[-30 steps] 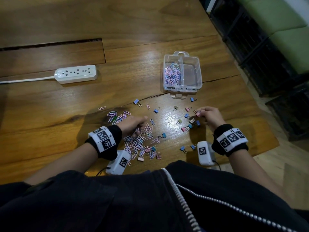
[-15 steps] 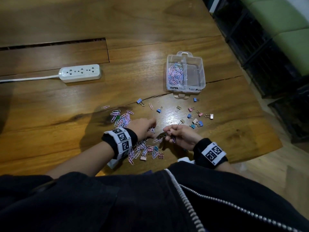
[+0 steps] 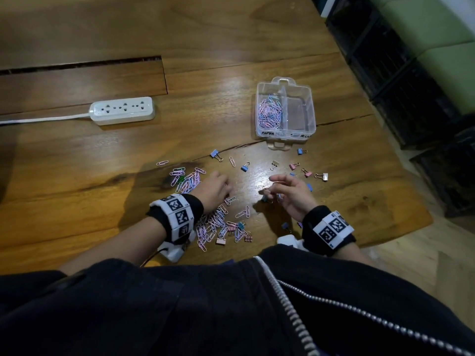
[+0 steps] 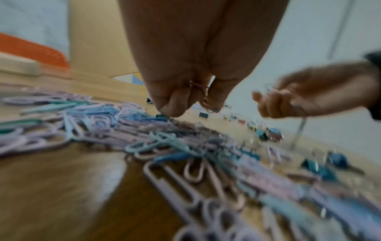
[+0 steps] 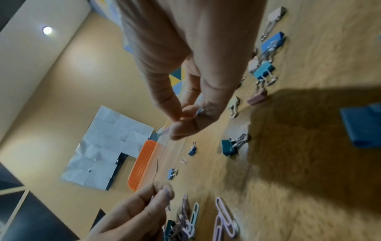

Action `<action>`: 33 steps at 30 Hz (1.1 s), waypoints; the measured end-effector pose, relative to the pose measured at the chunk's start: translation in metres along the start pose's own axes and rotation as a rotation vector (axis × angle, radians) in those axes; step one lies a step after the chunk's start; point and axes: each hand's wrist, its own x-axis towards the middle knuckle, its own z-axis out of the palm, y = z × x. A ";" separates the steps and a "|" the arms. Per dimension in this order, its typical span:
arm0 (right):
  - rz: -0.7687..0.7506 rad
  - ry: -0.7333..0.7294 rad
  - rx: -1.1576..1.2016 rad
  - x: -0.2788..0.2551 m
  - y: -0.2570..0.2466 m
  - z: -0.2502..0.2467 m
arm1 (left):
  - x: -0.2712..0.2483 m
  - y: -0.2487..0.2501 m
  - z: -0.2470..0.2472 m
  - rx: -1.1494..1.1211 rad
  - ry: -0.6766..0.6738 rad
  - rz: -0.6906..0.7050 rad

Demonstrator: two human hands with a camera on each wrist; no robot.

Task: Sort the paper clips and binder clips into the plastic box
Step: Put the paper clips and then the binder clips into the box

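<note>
Roughly: both grips, left hand (image 3: 215, 186) and right hand (image 3: 291, 191), pinch paper clips (image 4: 203, 96).

plastic box (image 3: 310, 116) behind scattered clips (image 3: 216, 222), power strip (image 3: 122, 110) left

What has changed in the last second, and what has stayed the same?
The right hand left the binder clips near the table's right side, crossed toward the left hand at the paper clip pile, then drew back a little; it now pinches something small. The left hand stayed at the pile, gripping paper clips. The plastic box and its contents look unchanged.
</note>
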 end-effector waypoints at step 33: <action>-0.352 -0.138 -1.406 -0.001 0.046 0.033 | 0.005 0.016 0.006 0.339 -0.108 -0.088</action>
